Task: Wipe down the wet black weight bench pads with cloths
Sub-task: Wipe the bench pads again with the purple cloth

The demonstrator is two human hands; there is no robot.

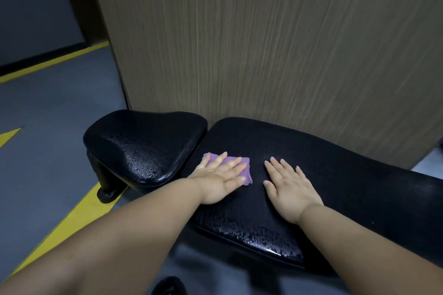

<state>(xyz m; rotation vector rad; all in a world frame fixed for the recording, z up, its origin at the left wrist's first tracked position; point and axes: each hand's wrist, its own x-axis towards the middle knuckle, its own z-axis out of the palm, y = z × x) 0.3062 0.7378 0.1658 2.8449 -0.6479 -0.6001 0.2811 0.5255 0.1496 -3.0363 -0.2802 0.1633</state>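
Observation:
A long black bench pad [347, 187] runs from centre to right, beaded with water along its near edge. A smaller black seat pad [143, 146], also wet, sits just left of it across a narrow gap. My left hand [220, 179] lies flat with straight fingers on a purple cloth [247, 172], pressing it onto the left end of the long pad. Most of the cloth is hidden under the hand. My right hand [290, 187] rests flat and bare on the same pad, a little to the right of the cloth.
A wood-grain wall panel [275, 43] stands right behind both pads. Grey floor [48, 127] with yellow lines [72, 218] spreads to the left. The bench's black leg and foot [107, 189] stand on the floor under the seat pad.

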